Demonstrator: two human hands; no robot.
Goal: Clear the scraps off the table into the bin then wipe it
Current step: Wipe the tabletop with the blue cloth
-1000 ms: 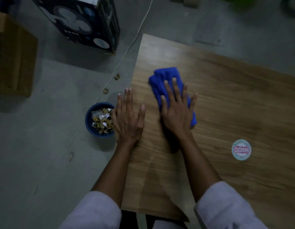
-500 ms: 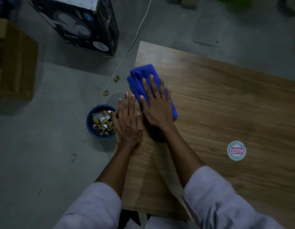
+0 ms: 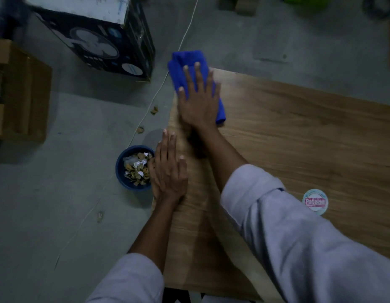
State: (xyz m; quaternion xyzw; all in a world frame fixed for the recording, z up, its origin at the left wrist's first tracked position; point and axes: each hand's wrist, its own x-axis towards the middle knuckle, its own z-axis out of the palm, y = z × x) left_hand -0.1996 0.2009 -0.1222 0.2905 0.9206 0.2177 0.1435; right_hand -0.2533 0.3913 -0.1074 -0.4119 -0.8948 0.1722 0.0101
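Now I see the right hand (image 3: pixel 198 101) lying flat on the blue cloth (image 3: pixel 185 62), fingers straight and spread, pressing it down at the far left corner of the table (image 3: pixel 299 132). Part of the cloth hangs over that corner. The left hand (image 3: pixel 168 169) rests flat on the left edge of the table, fingers straight, holding nothing. On the floor, just beside this edge, stands the round blue bin (image 3: pixel 122 169). Inside it lie the scraps (image 3: pixel 136 169), brown and white pieces heaped together. A few loose pieces (image 3: pixel 154 110) lie on the floor beyond the bin. A round label (image 3: pixel 315 201) sits on the table, well apart from both hands.
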